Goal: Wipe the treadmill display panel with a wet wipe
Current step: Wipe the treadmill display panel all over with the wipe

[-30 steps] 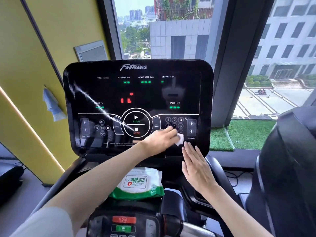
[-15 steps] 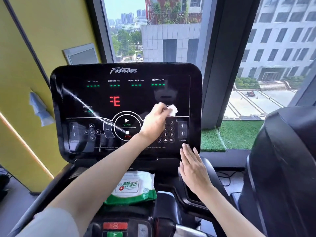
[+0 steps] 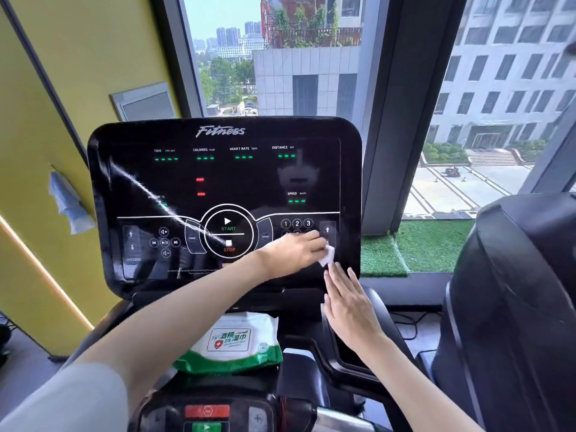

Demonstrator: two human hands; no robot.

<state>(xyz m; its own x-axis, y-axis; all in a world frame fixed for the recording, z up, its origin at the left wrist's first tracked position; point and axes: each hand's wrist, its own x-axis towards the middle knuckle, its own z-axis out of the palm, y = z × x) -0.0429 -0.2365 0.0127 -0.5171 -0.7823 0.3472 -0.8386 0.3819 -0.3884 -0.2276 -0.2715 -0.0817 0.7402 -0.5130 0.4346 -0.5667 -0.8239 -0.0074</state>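
Observation:
The black glossy treadmill display panel (image 3: 224, 182) stands upright in front of me, its green and red readouts lit. My left hand (image 3: 293, 252) reaches across and pinches a small white wet wipe (image 3: 327, 255) against the panel's lower right, over the number keys and the speed buttons. My right hand (image 3: 349, 302) lies flat with straight fingers, its fingertips on the panel's lower right corner just below the wipe.
A green and white pack of wet wipes (image 3: 232, 344) lies on the console shelf under the panel. A red and a green button (image 3: 207, 414) sit lower down. A dark machine (image 3: 517, 307) stands at the right, a yellow wall (image 3: 40, 120) at the left, windows behind.
My left hand moved with the wipe from the middle right of the panel back down to its lower right corner. My right hand stayed on the corner.

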